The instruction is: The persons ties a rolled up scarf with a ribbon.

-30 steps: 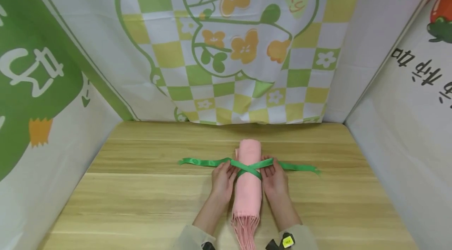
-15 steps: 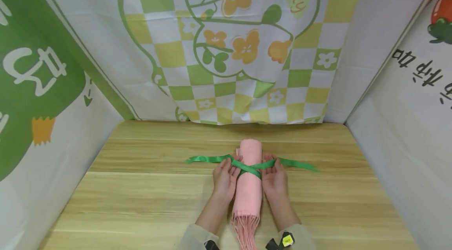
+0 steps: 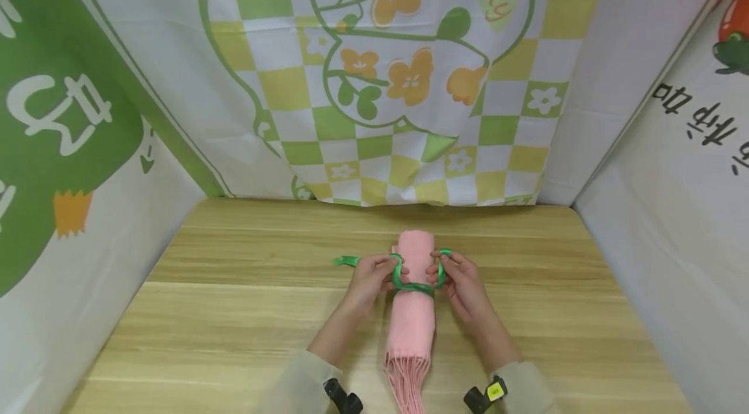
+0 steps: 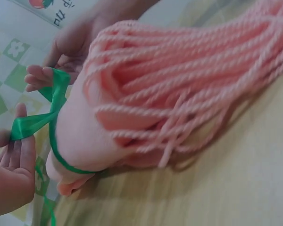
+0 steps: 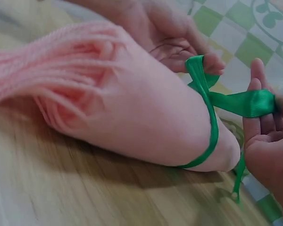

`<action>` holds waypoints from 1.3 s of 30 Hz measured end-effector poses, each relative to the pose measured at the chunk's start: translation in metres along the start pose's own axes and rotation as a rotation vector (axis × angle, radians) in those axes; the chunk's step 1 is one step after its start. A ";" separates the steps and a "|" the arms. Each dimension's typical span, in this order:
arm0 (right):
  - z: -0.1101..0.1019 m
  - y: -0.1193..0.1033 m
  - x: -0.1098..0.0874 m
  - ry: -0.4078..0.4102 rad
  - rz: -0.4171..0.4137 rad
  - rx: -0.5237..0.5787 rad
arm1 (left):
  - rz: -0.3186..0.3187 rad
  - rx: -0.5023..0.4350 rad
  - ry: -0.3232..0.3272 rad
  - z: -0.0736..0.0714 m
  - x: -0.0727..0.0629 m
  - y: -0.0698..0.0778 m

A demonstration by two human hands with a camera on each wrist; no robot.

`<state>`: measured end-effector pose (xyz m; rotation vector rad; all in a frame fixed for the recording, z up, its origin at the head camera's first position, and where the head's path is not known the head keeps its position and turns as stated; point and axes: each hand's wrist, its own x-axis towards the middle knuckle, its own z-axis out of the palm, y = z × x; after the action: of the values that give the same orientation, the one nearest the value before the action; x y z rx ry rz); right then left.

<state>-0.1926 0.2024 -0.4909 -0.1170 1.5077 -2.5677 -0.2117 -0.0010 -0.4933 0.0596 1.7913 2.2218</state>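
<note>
A rolled pink scarf (image 3: 412,326) lies lengthwise on the table, its fringe (image 4: 179,89) toward the person. Round its middle runs a green ribbon (image 5: 212,132), crossed on top. My left hand (image 3: 368,274) pinches one ribbon end beside the roll's left side, thumb against fingers. On the other side my right hand (image 3: 465,281) pinches the other end, which bends up over the fingers. In the left wrist view the ribbon passes between thumb and fingers of the near hand (image 4: 14,174), and its loose tail hangs below. The roll's underside is hidden.
The wooden table (image 3: 234,336) extends to both sides of the scarf. A checked, flowered cloth (image 3: 374,141) hangs at its back edge, with printed panels (image 3: 673,219) at left and right. Small black cameras (image 3: 486,394) sit on the wrists.
Both hands have turned inward over the roll, pulling the ribbon ends up. The crossing has drawn close to the scarf, and the loose tails reach less far out to the sides.
</note>
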 end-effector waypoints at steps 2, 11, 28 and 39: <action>-0.001 -0.002 0.001 -0.040 0.003 -0.081 | 0.018 0.102 -0.045 -0.002 0.002 0.004; -0.002 -0.004 0.009 -0.163 -0.012 -0.410 | 0.046 0.314 -0.289 -0.006 0.011 0.017; 0.004 -0.006 0.019 -0.234 0.048 -0.710 | 0.104 0.456 -0.331 -0.001 0.018 0.016; 0.011 0.006 0.013 -0.142 0.298 -0.148 | 0.101 0.337 -0.298 0.001 0.018 0.012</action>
<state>-0.2026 0.1876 -0.4910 -0.0834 1.5307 -2.1709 -0.2309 0.0018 -0.4843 0.5304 1.9997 1.8287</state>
